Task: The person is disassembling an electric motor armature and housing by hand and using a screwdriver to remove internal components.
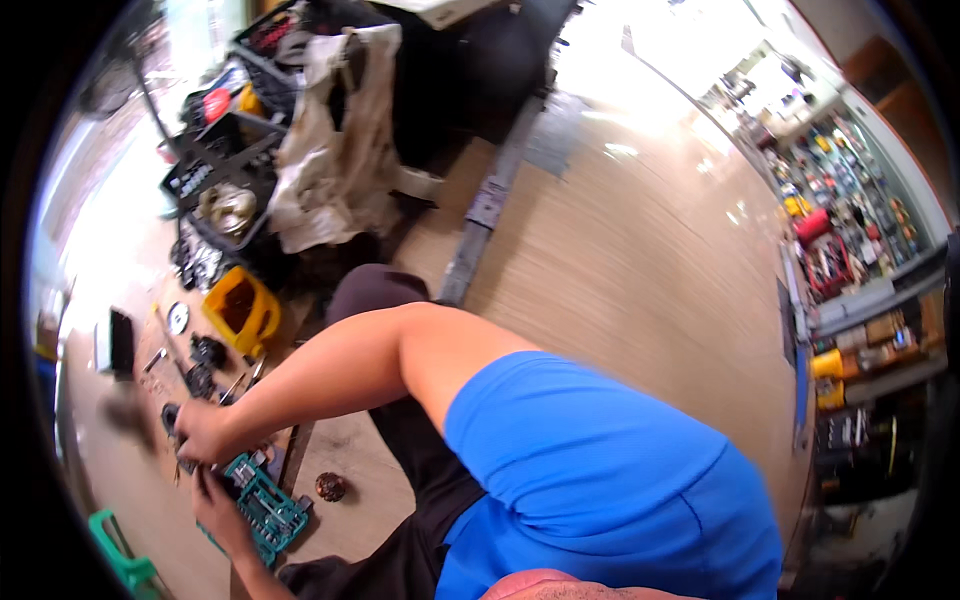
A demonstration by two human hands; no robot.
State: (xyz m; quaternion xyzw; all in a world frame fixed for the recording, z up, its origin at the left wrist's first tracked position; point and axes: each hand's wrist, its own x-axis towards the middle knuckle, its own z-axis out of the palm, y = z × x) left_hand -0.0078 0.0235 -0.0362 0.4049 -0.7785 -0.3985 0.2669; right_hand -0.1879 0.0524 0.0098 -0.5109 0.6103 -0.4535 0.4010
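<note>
My right hand [205, 432] is closed round a small dark object [170, 412] at the left, on the board's near side. Its kind does not show. Just below, my left hand [222, 515] reaches up with its fingers close to the right hand. What its fingertips grip, if anything, is hidden. Beside the left hand lies an open teal socket set case [285, 520] with several silver pieces in it. Above the right hand, dark metal parts [205, 350] and a small wrench-like tool [154, 360] lie on the work surface.
A cut-open yellow jug [243, 308] and a silver disc [178, 318] lie farther off. Black crates [225, 160] and a stained cloth [335, 140] stand beyond. A copper-coloured round part [330, 487] is on the floor. A green stool [122, 550] stands lower left; loaded shelves [850, 200] line the right.
</note>
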